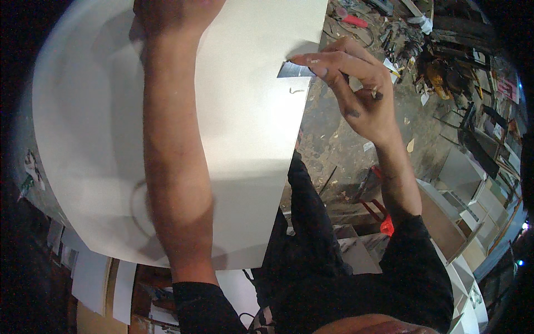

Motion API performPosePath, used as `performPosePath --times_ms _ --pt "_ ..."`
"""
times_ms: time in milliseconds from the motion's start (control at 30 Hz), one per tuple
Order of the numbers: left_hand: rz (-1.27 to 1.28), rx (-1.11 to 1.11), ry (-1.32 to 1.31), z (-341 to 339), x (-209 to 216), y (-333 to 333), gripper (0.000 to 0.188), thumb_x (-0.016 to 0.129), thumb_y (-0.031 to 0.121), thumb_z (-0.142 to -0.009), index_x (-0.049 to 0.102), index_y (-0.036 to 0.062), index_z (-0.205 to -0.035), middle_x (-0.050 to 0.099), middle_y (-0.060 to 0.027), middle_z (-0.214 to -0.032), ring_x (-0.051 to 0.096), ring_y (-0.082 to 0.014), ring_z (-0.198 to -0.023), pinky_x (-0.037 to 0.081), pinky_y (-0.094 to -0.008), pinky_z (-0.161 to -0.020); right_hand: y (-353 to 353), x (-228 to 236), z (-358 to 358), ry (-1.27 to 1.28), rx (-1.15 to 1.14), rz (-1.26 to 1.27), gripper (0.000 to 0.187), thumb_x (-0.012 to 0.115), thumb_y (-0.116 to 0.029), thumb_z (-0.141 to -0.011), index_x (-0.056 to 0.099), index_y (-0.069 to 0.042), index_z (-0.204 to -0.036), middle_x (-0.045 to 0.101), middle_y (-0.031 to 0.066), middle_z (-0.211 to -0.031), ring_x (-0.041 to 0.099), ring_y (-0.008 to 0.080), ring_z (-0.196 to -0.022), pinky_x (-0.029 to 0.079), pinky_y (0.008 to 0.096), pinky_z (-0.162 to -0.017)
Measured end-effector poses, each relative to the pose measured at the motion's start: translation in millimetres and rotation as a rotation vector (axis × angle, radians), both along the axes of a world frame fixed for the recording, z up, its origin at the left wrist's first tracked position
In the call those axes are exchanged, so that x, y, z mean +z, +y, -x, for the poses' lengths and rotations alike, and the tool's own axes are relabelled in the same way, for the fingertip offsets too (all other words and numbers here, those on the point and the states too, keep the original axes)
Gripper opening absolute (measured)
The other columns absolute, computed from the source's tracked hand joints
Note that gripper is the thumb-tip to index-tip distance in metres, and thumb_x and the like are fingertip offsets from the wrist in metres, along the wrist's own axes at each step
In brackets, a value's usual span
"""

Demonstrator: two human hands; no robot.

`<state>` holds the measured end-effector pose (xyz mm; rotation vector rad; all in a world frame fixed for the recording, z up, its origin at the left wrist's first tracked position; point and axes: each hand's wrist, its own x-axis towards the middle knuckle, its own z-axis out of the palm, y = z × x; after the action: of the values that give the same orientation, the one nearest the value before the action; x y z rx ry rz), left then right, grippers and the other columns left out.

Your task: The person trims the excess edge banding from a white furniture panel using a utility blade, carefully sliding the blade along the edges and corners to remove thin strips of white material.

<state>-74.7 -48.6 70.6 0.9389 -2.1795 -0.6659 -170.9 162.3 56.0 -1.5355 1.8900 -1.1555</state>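
Two hands (177,15) are counted — gripped by the right hand (372,114), one grey blade (295,70); beneath it, one white board (245,128).

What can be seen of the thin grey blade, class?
The blade is a thin, flat plate, shiny like metal, with no visible handle. The right hand pinches its right end between thumb and fingers, hiding part of it. It is over the white panel, near the panel's right edge; whether it touches is unclear.
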Motion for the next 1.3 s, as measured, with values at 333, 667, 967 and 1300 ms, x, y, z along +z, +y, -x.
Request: performPosePath --times_ms 333,667,967,1300 --pt "0.004 -0.010 -0.003 -1 1 -1 0.020 0.068 0.018 -0.083 0.069 0.0052 -0.098 0.069 -0.0085 -0.091 0.064 -0.0217 -0.085 0.050 -0.0343 -0.079 5 -2 -6 -0.066 0.002 0.020 0.049 0.051 0.018 -0.069 0.075 -0.008 -0.103 0.064 0.0088 -0.085 0.061 0.0181 -0.077 0.048 0.0274 -0.065" --pt "0.062 -0.043 0.028 -1 -5 -3 0.020 0.068 0.019 -0.083 0.068 0.0043 -0.097 0.069 -0.0090 -0.089 0.064 -0.0220 -0.082 0.050 -0.0341 -0.077 13 -3 -10 -0.063 -0.007 -0.001 0.050 0.052 0.018 -0.067 0.076 -0.009 -0.102 0.060 0.0079 -0.081 0.059 0.0162 -0.072 0.046 0.0269 -0.061" --pt "0.126 -0.046 0.026 4 -16 -14 0.021 0.068 0.020 -0.084 0.069 0.0039 -0.097 0.070 -0.0094 -0.087 0.064 -0.0219 -0.081 0.051 -0.0340 -0.075 21 1 -16 -0.055 -0.006 -0.028 0.057 0.049 0.019 -0.063 0.076 -0.012 -0.103 0.059 0.0081 -0.080 0.059 0.0185 -0.072 0.046 0.0285 -0.062" --pt "0.135 -0.090 0.081 5 -15 -15 0.022 0.068 0.021 -0.085 0.068 0.0030 -0.097 0.070 -0.0108 -0.088 0.066 -0.0227 -0.081 0.052 -0.0340 -0.076 33 5 -30 -0.033 0.054 -0.015 0.053 0.053 0.017 -0.059 0.076 -0.005 -0.101 0.055 0.0058 -0.077 0.054 0.0135 -0.067 0.044 0.0269 -0.056"
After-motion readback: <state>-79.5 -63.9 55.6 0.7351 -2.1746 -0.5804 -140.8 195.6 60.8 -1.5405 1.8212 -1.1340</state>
